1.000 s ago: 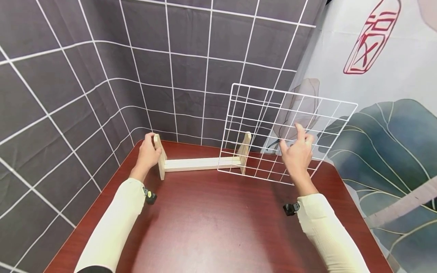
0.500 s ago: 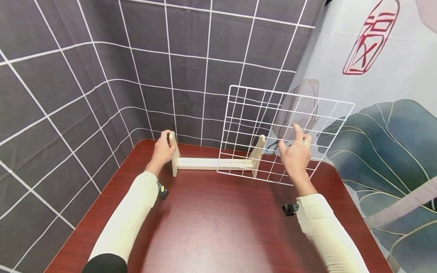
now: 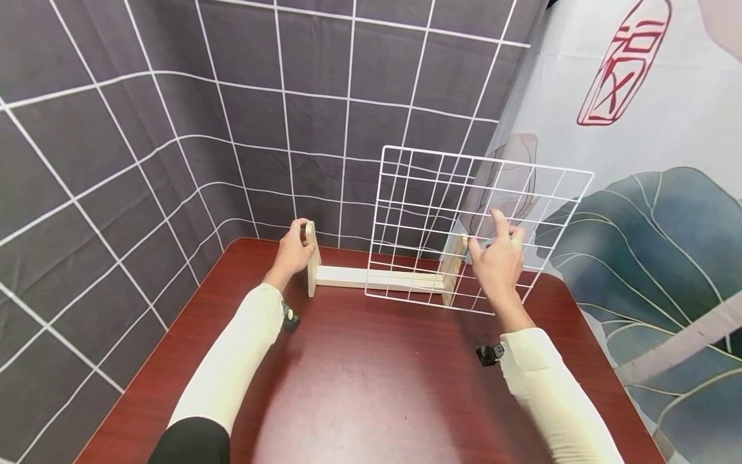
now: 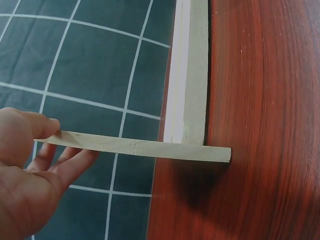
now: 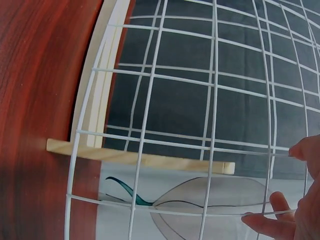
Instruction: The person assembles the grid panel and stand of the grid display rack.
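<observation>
A pale wooden stand has two upright end boards joined by a low crossbar [image 3: 342, 276]. My left hand [image 3: 294, 248] pinches the top of the left end board [image 3: 312, 267]; in the left wrist view the thumb lies on one face and fingers on the other. A white wire grid panel [image 3: 474, 158] leans upright in front of the stand's right part. My right hand [image 3: 500, 261] holds it, thumb and fingers at its wires, as the right wrist view shows. Through the wires shows the right end board [image 5: 150, 159], beyond the panel.
The stand is near the back of a red-brown wooden table [image 3: 359, 374]. Behind it hangs a dark grey cloth [image 3: 315, 116] with white grid lines. A pale printed cloth [image 3: 556, 103] hangs at the right.
My left hand has moved the wooden stand to the right along the table, so its right end is further behind the wire panel. The right hand and the panel have barely moved.
</observation>
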Demonstrator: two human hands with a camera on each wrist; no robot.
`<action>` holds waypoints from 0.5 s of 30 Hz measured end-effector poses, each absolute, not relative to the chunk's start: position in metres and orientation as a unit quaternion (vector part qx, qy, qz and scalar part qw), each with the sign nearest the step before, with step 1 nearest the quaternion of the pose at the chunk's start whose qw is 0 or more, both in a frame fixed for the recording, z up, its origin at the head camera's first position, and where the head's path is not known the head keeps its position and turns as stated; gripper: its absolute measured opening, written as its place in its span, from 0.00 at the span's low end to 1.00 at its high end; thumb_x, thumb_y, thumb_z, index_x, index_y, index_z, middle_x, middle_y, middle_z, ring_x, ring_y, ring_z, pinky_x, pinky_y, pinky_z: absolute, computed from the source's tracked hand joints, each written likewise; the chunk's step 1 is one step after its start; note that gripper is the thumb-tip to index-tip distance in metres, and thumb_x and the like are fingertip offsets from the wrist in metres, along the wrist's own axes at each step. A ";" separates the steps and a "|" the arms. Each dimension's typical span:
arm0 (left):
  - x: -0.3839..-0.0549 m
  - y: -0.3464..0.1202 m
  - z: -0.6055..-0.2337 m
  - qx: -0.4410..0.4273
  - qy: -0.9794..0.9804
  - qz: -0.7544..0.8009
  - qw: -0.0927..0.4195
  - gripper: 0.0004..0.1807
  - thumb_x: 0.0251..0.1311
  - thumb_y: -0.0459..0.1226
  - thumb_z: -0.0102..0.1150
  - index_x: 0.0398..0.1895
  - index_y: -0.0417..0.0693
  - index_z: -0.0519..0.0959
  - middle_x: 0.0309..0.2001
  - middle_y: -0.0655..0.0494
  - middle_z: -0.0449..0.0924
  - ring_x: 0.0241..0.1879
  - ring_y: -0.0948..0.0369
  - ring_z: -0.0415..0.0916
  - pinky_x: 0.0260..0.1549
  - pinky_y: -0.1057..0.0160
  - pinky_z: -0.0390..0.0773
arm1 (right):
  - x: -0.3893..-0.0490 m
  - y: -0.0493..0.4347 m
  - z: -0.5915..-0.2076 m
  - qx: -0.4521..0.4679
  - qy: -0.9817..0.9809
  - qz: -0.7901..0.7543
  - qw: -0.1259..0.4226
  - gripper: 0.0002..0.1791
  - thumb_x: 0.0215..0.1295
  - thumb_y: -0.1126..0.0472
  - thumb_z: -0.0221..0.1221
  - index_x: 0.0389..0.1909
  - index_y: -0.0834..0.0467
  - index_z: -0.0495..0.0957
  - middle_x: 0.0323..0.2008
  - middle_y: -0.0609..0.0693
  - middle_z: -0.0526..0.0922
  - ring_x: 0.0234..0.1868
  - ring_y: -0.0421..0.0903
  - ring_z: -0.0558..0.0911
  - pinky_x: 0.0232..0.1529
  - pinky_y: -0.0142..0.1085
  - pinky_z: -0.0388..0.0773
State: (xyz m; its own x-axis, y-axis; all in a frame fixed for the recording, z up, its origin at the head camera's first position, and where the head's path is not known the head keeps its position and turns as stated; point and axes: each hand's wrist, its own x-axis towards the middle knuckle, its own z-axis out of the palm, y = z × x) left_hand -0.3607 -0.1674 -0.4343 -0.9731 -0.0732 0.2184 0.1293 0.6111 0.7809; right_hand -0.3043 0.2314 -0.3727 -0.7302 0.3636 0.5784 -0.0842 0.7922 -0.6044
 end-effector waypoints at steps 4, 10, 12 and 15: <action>-0.364 -0.159 -0.434 -0.020 -0.889 -0.444 0.110 0.34 0.61 0.28 0.57 0.71 0.47 0.62 0.58 0.36 0.78 0.52 0.45 0.77 0.58 0.45 0.77 | -0.304 0.231 -0.373 -0.079 -0.874 0.311 0.364 0.37 0.58 0.55 0.68 0.70 0.40 0.68 0.57 0.65 0.70 0.38 0.72 0.77 0.40 0.62 0.73; -0.367 -0.146 -0.431 -0.031 -0.884 -0.456 0.099 0.34 0.62 0.27 0.58 0.71 0.47 0.62 0.60 0.35 0.78 0.54 0.43 0.80 0.58 0.45 0.79 | -0.303 0.231 -0.372 -0.073 -0.870 0.311 0.375 0.36 0.58 0.56 0.67 0.69 0.42 0.69 0.56 0.65 0.71 0.36 0.73 0.77 0.38 0.63 0.74; -0.368 -0.142 -0.431 -0.035 -0.884 -0.456 0.099 0.33 0.61 0.27 0.58 0.71 0.47 0.62 0.59 0.35 0.78 0.54 0.44 0.81 0.58 0.45 0.79 | -0.302 0.230 -0.372 -0.073 -0.870 0.311 0.375 0.36 0.58 0.56 0.67 0.69 0.42 0.69 0.56 0.65 0.71 0.36 0.72 0.78 0.38 0.63 0.74; -0.370 -0.136 -0.433 -0.038 -0.884 -0.454 0.101 0.34 0.61 0.27 0.58 0.71 0.47 0.63 0.58 0.36 0.79 0.53 0.44 0.81 0.57 0.46 0.79 | -0.303 0.230 -0.372 -0.075 -0.872 0.310 0.372 0.36 0.58 0.55 0.66 0.69 0.42 0.69 0.56 0.65 0.71 0.39 0.72 0.78 0.40 0.63 0.74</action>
State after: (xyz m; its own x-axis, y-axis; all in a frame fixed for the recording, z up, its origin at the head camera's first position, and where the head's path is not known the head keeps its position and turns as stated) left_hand -0.3698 -0.1360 -0.4328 -0.9766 -0.0245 0.2135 0.1593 0.5843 0.7958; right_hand -0.3025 0.2304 -0.3723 -0.7123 0.3609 0.6020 -0.1009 0.7961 -0.5967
